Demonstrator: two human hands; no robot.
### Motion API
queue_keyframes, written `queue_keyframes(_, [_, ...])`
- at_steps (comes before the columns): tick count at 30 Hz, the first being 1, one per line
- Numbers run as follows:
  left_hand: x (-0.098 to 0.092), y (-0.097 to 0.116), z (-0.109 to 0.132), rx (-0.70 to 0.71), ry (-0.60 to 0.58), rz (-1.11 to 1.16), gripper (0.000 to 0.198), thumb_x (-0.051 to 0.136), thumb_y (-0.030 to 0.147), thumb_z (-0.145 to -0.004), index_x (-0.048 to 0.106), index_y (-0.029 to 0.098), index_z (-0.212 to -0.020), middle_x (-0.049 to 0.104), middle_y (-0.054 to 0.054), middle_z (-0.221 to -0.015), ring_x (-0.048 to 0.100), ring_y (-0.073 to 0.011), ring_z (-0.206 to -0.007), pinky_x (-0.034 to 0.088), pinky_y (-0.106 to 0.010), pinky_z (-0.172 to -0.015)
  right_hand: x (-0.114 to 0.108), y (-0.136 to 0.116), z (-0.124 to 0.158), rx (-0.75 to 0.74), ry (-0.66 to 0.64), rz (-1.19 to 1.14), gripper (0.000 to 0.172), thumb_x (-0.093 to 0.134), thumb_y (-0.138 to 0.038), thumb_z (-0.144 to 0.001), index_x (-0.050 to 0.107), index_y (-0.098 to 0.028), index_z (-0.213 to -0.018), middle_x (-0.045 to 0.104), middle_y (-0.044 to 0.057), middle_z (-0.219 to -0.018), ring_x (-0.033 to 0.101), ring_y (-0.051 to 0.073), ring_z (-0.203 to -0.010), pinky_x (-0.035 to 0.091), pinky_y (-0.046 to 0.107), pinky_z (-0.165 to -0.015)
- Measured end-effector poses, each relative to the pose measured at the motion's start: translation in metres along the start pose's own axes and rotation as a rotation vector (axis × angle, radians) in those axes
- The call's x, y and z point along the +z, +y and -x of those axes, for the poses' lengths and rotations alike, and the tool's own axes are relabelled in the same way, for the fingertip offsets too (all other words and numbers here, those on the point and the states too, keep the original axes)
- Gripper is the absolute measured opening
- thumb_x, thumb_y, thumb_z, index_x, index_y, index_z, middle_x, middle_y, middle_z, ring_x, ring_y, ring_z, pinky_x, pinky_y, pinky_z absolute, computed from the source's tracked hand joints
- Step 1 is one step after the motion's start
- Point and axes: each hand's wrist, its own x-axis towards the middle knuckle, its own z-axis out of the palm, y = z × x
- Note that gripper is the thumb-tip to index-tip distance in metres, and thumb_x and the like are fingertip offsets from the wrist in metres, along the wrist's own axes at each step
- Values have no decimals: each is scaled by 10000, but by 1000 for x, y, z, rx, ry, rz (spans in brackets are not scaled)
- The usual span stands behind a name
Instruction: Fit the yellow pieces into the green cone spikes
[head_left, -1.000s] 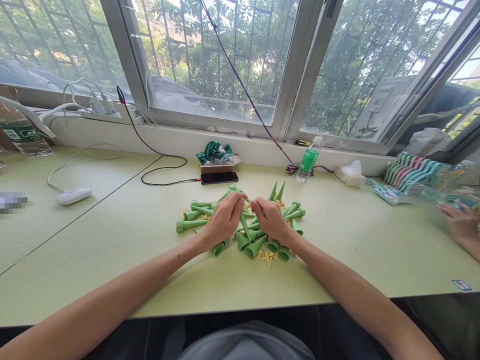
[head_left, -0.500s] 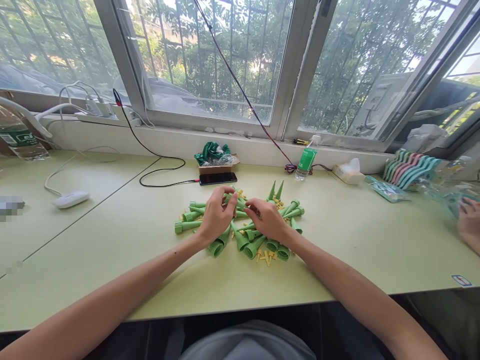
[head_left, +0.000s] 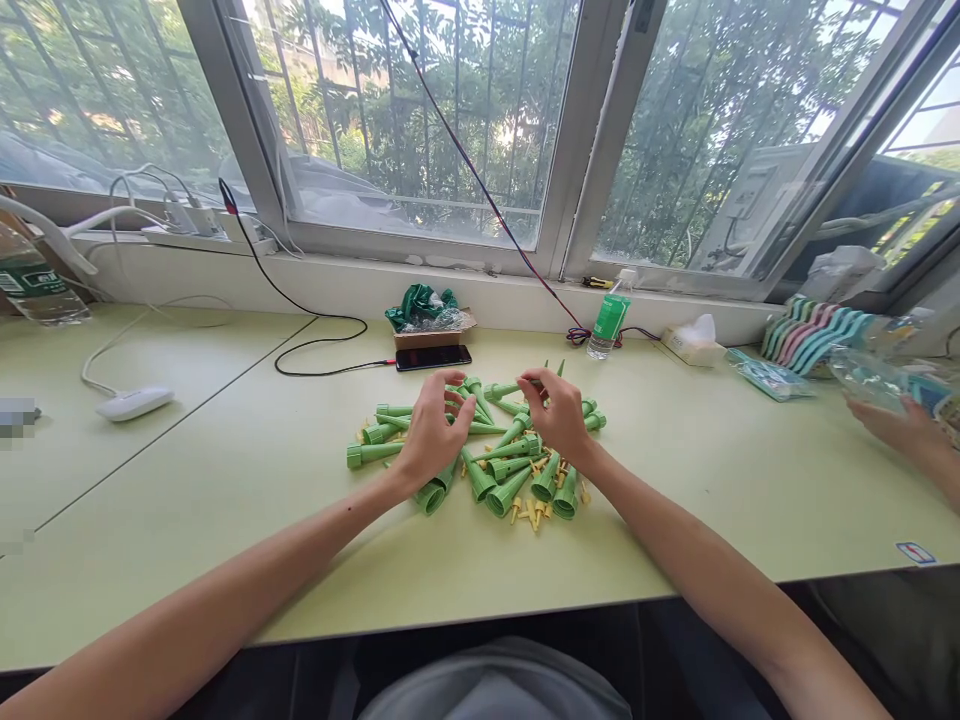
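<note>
My left hand [head_left: 437, 425] is over the left part of a heap, its fingers curled round a green plastic spike [head_left: 487, 430]; the tip points right and its base is hidden by the hand. To the right, my right hand [head_left: 559, 415] is raised a little above the heap, thumb and fingertips close together. Whatever they pinch is too small to make out. Around both hands lie several hollow green spikes [head_left: 510, 492], some with ribbed caps. Small yellow nozzle-like pieces [head_left: 534, 512] are scattered among them, mostly at the front.
Behind the heap are a phone [head_left: 433, 357] on a cable and a small box [head_left: 427, 338] with green wrapping. A water bottle [head_left: 609, 318] and tissue pack [head_left: 694, 343] stand near the window. At right, another person's hand [head_left: 885, 425] holds clear plastic packaging near coloured hangers [head_left: 814, 335].
My right hand has drawn away from my left, moving right and slightly up. My left hand has barely moved. The other person's hand has come further into view with the clear plastic.
</note>
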Motion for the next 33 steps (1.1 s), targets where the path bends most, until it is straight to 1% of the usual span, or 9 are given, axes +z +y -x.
queue_keyframes(3, [0, 0, 0, 39, -11, -23, 220, 565, 256, -887, 511, 197, -1091, 566, -86, -1109, 629, -152, -829, 525, -250, -585, -3, 8, -3, 26, 15, 46, 195, 484, -337, -985, 601, -196, -916, 670, 25, -779, 602, 150, -651, 468, 260, -655])
queue_keyframes(6, [1, 1, 1, 82, -21, -38, 187, 557, 218, -878, 523, 197, -1061, 551, -71, -1092, 625, -141, -814, 534, -253, -600, -4, 16, -4, 19, -2, 124, 183, 472, -319, -991, 588, -197, -920, 675, 41, -816, 618, 167, -704, 459, 263, -675])
queue_keyframes(10, [1, 0, 2, 140, -47, -61, 148, 540, 180, -876, 535, 201, -1023, 552, -46, -1040, 610, -134, -795, 537, -270, -649, -5, 24, -6, 3, -74, 243, 173, 446, -265, -998, 582, -191, -923, 674, 71, -870, 625, 194, -781, 444, 275, -713])
queue_keyframes(15, [1, 1, 4, 202, -73, -115, 133, 528, 160, -885, 546, 202, -1010, 548, -42, -1009, 588, -145, -811, 524, -297, -715, -4, 28, -6, 5, -194, 328, 156, 448, -230, -992, 594, -195, -948, 670, 79, -927, 621, 205, -815, 434, 276, -708])
queue_keyframes(21, [0, 3, 6, 257, -95, -154, 124, 519, 166, -907, 539, 207, -1022, 549, -43, -1008, 575, -145, -794, 499, -288, -703, -3, 25, -8, 4, -263, 331, 111, 482, -210, -971, 590, -192, -955, 662, 84, -961, 611, 208, -840, 432, 275, -711])
queue_keyframes(33, [-1, 7, 6, 291, -110, -163, 114, 522, 142, -897, 543, 203, -991, 559, -46, -997, 591, -155, -823, 514, -296, -738, -5, 24, -10, -36, -268, 291, 161, 437, -180, -960, 569, -185, -869, 596, 65, -846, 556, 187, -761, 419, 269, -711])
